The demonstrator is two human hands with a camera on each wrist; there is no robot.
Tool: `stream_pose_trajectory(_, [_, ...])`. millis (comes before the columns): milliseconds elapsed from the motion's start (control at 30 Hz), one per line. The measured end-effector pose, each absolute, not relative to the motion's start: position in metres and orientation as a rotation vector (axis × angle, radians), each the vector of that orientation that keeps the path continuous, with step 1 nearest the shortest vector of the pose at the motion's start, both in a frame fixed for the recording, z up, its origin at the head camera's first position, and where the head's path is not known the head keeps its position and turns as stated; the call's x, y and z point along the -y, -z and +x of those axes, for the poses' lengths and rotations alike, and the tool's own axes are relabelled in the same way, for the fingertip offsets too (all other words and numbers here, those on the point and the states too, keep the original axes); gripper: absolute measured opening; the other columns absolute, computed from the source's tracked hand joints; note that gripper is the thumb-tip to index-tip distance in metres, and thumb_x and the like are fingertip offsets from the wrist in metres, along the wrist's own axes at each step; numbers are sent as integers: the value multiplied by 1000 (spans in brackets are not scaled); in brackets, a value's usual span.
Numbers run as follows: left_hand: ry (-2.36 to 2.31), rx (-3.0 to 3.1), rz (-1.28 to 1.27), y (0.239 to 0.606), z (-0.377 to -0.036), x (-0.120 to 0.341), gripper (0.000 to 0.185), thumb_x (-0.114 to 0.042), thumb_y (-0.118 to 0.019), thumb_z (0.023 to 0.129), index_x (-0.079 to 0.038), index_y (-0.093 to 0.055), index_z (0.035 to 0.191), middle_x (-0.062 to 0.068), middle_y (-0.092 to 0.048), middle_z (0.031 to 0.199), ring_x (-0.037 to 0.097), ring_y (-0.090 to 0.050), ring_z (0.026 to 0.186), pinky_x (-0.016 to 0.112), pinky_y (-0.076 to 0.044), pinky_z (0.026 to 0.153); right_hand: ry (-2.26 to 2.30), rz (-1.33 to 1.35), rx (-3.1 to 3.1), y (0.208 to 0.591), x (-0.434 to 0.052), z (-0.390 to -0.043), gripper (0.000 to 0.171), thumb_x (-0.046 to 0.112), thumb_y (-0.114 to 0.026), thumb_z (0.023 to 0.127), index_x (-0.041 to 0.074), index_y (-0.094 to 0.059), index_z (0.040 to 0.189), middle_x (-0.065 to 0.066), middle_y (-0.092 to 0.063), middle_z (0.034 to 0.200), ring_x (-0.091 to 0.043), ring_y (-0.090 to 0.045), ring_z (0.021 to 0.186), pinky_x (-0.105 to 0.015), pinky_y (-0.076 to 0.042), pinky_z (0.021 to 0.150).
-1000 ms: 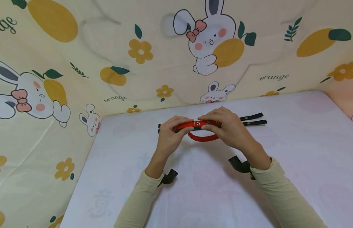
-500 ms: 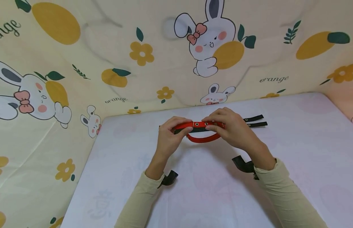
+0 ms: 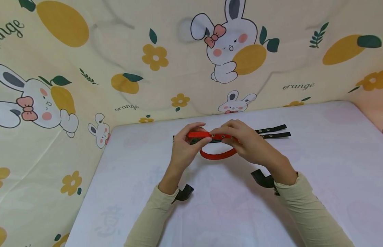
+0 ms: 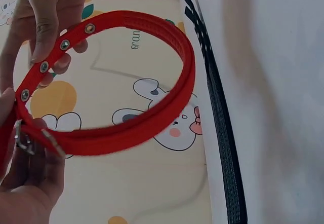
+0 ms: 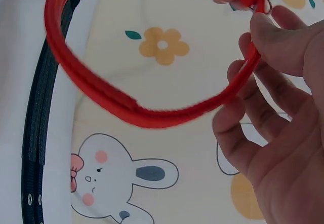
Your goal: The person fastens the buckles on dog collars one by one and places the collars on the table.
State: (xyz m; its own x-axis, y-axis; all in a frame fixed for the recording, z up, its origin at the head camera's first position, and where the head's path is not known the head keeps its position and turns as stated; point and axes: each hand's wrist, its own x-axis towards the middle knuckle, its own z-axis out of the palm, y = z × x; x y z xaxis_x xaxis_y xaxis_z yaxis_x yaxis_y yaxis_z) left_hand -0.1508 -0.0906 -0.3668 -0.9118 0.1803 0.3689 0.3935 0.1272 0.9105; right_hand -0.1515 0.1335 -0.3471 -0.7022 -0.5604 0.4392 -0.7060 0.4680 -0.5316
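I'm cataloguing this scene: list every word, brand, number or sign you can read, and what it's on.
"orange": rabbit-print backdrop, left of centre, head view.
"orange": backdrop, right side.
"ange": backdrop, upper left, cut off by the left edge.
"oran": backdrop, left wrist view, the rest behind the red collar.
Unreadable: faint marks on the white table cover; a cut-off scrap, backdrop's bottom left.
None visible on the collar or black strapping.

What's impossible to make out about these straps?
Head view: stretches of black, eyeleted strapping, behind the left grip and right grip.
Left wrist view: the strapping's lower end, cut off by the bottom edge.
Right wrist view: part of the red fabric loop, cut off by the top edge.
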Motion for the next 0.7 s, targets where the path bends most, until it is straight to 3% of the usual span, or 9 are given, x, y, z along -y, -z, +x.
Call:
stream_pose_trajectory(167, [1933, 2221, -531, 363, -150, 91, 55, -3, -80, 82, -7, -57, 132, 19, -72, 107, 24, -69, 96, 27, -56, 87, -1124, 1059, 2502, 346, -134, -151, 35, -4, -65, 91, 17, -65, 121, 0, -63, 118, -15, -55, 108, -31, -53, 83])
stream_pose_trajectory(267, [1946, 2251, -487, 363, -150, 92, 49, -2, -79, 82, -3, -60, 128, 20, -71, 110, 24, -67, 99, 28, -55, 91, -1178, 1027, 2433, 348, -135, -151, 36, -6, -67, 89, 14, -62, 119, 1, -63, 117, -11, -54, 104, -24, -51, 80])
stream_pose_trajectory(400, [1941, 2282, -385, 365, -150, 90, 34, -4, -77, 85, 1, -68, 118, 20, -70, 111, 20, -64, 95, 20, -56, 85, -1263, 1006, 2373, 351, -136, -153, 32, -2, -69, 89, 13, -60, 116, 3, -63, 112, -8, -54, 99, -21, -48, 78])
stream_pose_trajectory(700, [2007, 2196, -312, 367, -150, 87, 30, -5, -73, 87, 2, -70, 116, 22, -71, 110, 10, -64, 91, 16, -54, 81, -1347, 799, 2466, 356, -126, -154, 17, 14, -74, 89, 15, -64, 104, 5, -64, 99, -8, -57, 86, -25, -52, 72])
